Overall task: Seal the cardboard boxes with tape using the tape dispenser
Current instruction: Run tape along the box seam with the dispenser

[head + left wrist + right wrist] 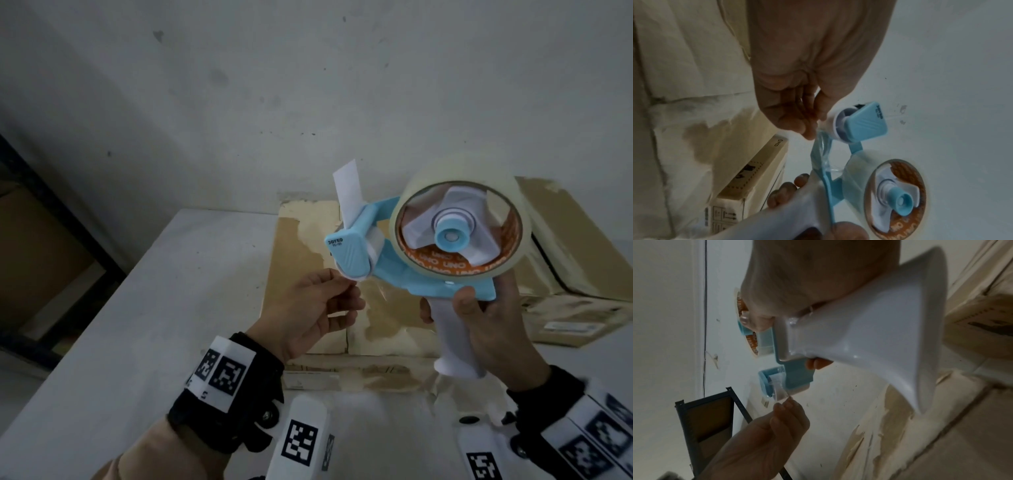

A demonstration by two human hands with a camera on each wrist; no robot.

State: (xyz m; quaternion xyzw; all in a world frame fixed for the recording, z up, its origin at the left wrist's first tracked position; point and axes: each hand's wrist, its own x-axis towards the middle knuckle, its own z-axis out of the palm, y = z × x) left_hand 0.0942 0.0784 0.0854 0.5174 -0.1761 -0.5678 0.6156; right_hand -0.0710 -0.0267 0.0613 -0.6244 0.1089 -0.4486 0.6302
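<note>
A: Tape dispenser first! We hold it up in the air, over the cardboard boxes. It is blue, with a white handle.

B: Which hand has it?

A: Our right hand. Its fingers curl tight round the white handle. The big roll of tape sits on top, and its inside ring is orange.

B: And our left hand?

A: Its thumb and fingers pinch the loose end of the clear tape. That end hangs just under the white roller at the front of the dispenser. A white flap sticks up from the front too.

B: Where are the boxes?

A: They lie on the white tabletop, right below our hands. The near box has torn, peeled patches on top. Another box lies beside it, on the right, and it has a small label on its side.

B: What else do we see?

A: A white wall behind, and a dark shelf off to the left.
</note>
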